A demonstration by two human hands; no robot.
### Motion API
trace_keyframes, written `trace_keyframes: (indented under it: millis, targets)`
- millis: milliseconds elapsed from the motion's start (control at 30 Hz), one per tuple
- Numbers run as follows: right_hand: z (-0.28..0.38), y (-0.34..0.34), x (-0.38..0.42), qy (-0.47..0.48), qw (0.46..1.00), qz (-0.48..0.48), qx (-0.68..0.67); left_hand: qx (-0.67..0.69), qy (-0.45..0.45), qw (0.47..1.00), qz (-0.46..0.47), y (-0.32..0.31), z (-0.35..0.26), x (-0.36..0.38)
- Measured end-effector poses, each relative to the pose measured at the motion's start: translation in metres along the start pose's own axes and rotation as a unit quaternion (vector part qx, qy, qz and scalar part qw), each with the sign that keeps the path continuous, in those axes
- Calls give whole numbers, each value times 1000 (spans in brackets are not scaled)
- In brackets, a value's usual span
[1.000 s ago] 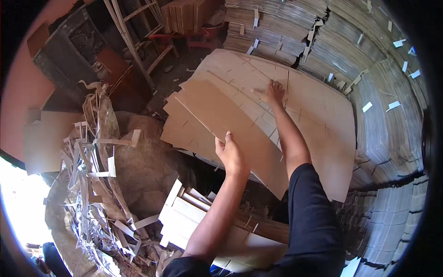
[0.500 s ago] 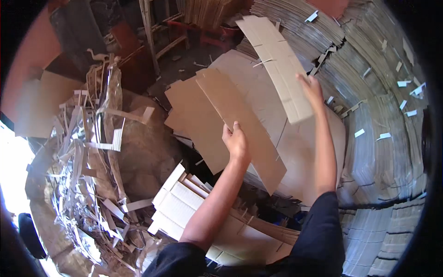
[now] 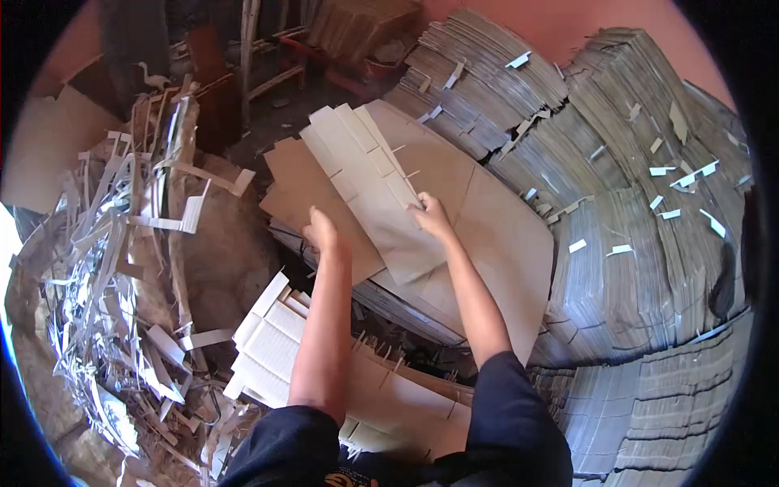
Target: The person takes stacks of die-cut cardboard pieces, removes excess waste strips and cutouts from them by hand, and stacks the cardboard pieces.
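Light cardboard pieces, overlapping one another, lie slanted over the large flat cardboard sheet. My right hand grips their right edge, thumb and fingers pressed together. Over the darker brown cardboard to the left is my left hand, its thumb side up and its fingers partly hidden; whether it holds the cardboard's edge cannot be made out.
Tall stacks of flattened cardboard line the right side. A heap of paper strips and scraps fills the left. White-faced cardboard pieces lie near my left forearm. A red container stands at the back.
My right hand has moved left and down, bringing the light cardboard over the brown pieces. My left hand has shifted left, off the brown piece it held. The view has turned slightly right.
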State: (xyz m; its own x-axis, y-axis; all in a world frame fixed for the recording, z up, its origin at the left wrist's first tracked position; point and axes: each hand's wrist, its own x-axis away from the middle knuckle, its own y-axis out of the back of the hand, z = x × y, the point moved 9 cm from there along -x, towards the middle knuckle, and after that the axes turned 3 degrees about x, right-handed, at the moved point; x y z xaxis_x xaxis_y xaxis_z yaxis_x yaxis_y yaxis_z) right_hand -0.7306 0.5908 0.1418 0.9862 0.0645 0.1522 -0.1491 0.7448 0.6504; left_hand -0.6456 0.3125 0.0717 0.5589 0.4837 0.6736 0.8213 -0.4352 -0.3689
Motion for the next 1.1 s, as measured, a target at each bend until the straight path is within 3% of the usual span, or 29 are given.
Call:
trace_keyframes:
  millis: [33, 67, 133, 167, 233, 300, 400, 433, 467, 533, 567, 600, 667, 733, 767, 800, 833, 933, 1033, 1100]
  targets:
    - [-4, -9, -15, -34, 990, 21, 132, -132, -35, 988, -67, 15, -9, -3]
    - [-4, -20, -19, -26, 990, 26, 134, -259, -66, 954, -135, 29, -20, -4]
    - [12, -20, -4, -74, 941, -110, 310, -171, -19, 982, -76, 35, -5, -6]
    - [24, -17, 6, -97, 898, -182, 390, -235, -15, 965, -116, 42, 10, -18]
    - [20, -33, 3, -111, 892, -163, 406, -291, -16, 945, -152, 49, 8, -12]
    - [22, -24, -1, -133, 883, -153, 424, -459, -24, 867, -193, 58, -27, 30]
    - [16, -24, 9, -184, 936, -31, 299, -374, -77, 913, -141, 52, -32, 29]
    - [19, -22, 15, -184, 935, -35, 300, -330, -100, 931, -119, 50, -37, 26]
    - [34, -17, 18, -103, 954, -87, 268, -328, -99, 933, -115, 48, -40, 25]
    - [74, 9, 34, 64, 959, -188, 203, -367, -122, 913, 127, -7, -36, 24]
    - [83, 25, 43, 62, 956, -196, 208, -381, -135, 880, 249, -33, -32, 34]
    - [89, 44, 56, 64, 956, -201, 205, -382, -134, 876, 262, -40, -29, 32]
    - [114, 88, 95, 60, 954, -212, 202, -294, -308, 873, 239, -54, -40, 29]
    - [116, 150, 133, 90, 953, -284, 58, -118, -205, 906, 350, -58, -48, 53]
    - [102, 181, 148, 26, 959, -280, -44, -121, -196, 904, 361, -60, -55, 67]
    - [95, 199, 165, -33, 950, -273, -146, -108, -238, 881, 395, -65, -71, 88]
    - [99, 208, 184, -36, 948, -282, -142, -93, -279, 855, 426, -68, -86, 111]
    - [117, 219, 245, -6, 891, -273, -362, -72, -244, 824, 507, -80, -93, 181]
    - [126, 204, 286, 31, 901, -274, -335, -113, -225, 770, 586, -83, -88, 277]
    - [131, 189, 307, 35, 911, -256, -323, -35, -301, 733, 609, -73, -84, 339]
